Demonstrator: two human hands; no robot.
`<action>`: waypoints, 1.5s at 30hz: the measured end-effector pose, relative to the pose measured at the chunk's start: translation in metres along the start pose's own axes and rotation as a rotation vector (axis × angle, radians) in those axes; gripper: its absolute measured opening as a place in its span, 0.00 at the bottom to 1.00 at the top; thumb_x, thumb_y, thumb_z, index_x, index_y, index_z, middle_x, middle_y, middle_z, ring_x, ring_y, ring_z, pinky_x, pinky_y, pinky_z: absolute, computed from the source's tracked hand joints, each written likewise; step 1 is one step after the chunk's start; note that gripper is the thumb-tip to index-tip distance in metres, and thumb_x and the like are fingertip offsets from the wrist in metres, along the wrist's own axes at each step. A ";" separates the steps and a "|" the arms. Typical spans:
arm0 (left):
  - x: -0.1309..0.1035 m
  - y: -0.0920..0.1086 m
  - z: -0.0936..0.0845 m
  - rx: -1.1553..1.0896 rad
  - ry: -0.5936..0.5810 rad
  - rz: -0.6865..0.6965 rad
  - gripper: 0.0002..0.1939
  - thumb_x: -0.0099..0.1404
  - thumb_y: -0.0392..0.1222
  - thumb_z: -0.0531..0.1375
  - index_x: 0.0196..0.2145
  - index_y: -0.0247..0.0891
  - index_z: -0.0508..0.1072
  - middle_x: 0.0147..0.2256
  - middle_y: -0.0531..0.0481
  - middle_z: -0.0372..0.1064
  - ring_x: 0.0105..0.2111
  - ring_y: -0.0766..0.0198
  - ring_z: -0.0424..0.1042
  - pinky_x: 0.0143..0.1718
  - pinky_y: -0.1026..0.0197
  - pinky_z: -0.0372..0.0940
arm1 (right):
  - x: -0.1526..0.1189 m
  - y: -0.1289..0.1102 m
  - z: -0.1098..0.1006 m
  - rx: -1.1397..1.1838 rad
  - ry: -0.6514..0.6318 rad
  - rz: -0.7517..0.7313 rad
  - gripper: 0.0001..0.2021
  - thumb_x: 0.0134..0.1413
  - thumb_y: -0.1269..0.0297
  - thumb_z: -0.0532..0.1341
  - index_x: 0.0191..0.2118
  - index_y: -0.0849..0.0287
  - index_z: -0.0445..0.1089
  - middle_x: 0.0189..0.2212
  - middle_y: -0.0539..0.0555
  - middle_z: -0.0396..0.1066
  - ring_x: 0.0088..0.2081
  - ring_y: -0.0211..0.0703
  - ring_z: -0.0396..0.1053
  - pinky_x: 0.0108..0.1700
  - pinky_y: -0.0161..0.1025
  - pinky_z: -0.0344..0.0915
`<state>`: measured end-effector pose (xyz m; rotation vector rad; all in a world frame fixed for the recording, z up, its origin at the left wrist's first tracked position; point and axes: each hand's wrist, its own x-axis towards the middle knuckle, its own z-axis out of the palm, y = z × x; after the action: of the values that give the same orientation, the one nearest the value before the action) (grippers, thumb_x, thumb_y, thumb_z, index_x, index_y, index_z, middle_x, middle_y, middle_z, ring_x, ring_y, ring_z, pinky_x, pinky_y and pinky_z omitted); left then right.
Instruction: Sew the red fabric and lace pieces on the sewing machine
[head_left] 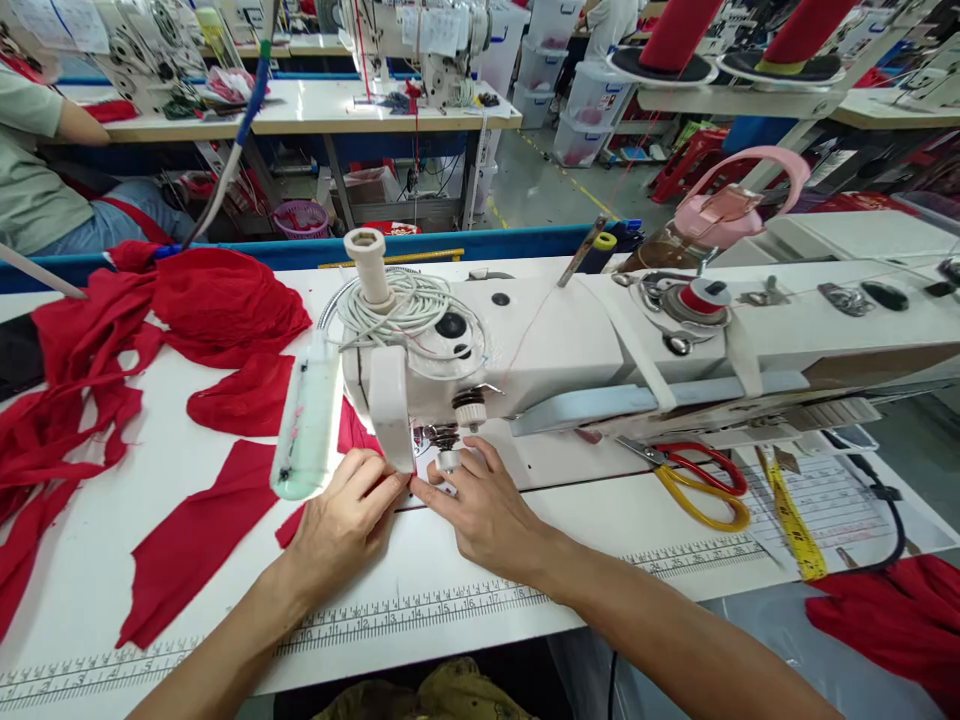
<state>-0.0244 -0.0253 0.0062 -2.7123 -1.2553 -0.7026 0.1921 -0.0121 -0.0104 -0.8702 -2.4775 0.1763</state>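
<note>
A white sewing machine [555,325] stands before me, its needle area just beyond my fingertips. My left hand [349,510] is closed, thumb and fingers pressed together on a piece of red fabric [291,525] that shows out from beneath it to the left. Close by on the right, my right hand [484,505] has its fingers bent around the front of the presser foot. Thumb and fingertips there pinch a small red edge of the same fabric, mostly hidden by the hands and machine head. A lit pale green guard [306,430] hangs left of the head.
Red cut pieces [202,540] and a red fabric heap [217,305] lie on the left of the white table. Scissors [701,485] and a yellow tape measure [791,520] lie to the right. A ruler strip [420,610] runs along the front edge. Another person [45,170] sits beyond.
</note>
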 end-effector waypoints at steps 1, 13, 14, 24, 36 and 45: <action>0.000 0.001 0.000 0.049 0.007 0.036 0.13 0.68 0.25 0.54 0.44 0.33 0.74 0.37 0.45 0.73 0.41 0.58 0.68 0.34 0.62 0.62 | 0.000 0.002 0.000 0.016 0.008 0.012 0.23 0.51 0.83 0.53 0.51 0.60 0.71 0.39 0.55 0.68 0.42 0.46 0.60 0.60 0.52 0.48; -0.013 0.003 -0.012 -0.003 -0.036 0.026 0.18 0.68 0.25 0.50 0.51 0.31 0.72 0.49 0.40 0.74 0.47 0.54 0.74 0.46 0.51 0.68 | 0.015 0.012 -0.005 -0.237 -0.099 -0.171 0.16 0.61 0.80 0.54 0.48 0.61 0.72 0.33 0.54 0.72 0.39 0.46 0.62 0.60 0.54 0.46; -0.015 0.002 -0.012 -0.027 -0.036 0.008 0.18 0.68 0.26 0.50 0.52 0.31 0.72 0.50 0.40 0.74 0.49 0.53 0.74 0.46 0.51 0.68 | 0.014 0.012 -0.003 -0.242 -0.080 -0.169 0.15 0.61 0.80 0.53 0.46 0.60 0.73 0.31 0.53 0.71 0.38 0.46 0.62 0.60 0.54 0.46; -0.014 -0.021 0.003 0.000 -0.016 0.014 0.27 0.62 0.21 0.51 0.55 0.36 0.72 0.49 0.42 0.75 0.53 0.54 0.72 0.55 0.48 0.68 | 0.017 0.013 0.007 -0.294 -0.035 -0.045 0.16 0.50 0.80 0.61 0.43 0.56 0.73 0.33 0.57 0.67 0.40 0.50 0.59 0.38 0.42 0.58; 0.016 -0.041 0.000 0.006 -0.012 0.055 0.20 0.63 0.25 0.48 0.45 0.35 0.75 0.43 0.43 0.76 0.49 0.54 0.73 0.55 0.50 0.68 | 0.015 0.032 0.002 -0.202 0.313 0.066 0.07 0.65 0.71 0.53 0.42 0.58 0.69 0.25 0.49 0.67 0.22 0.36 0.53 0.27 0.37 0.47; 0.011 -0.042 0.008 -0.018 0.033 -0.014 0.11 0.71 0.33 0.53 0.46 0.34 0.73 0.41 0.42 0.73 0.47 0.54 0.71 0.52 0.52 0.66 | 0.019 0.031 0.004 -0.120 0.269 0.000 0.09 0.65 0.73 0.52 0.34 0.61 0.67 0.28 0.51 0.66 0.29 0.38 0.62 0.32 0.38 0.46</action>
<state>-0.0464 0.0125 -0.0012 -2.6970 -1.2687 -0.7599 0.1948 0.0244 -0.0144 -0.8798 -2.2538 -0.0856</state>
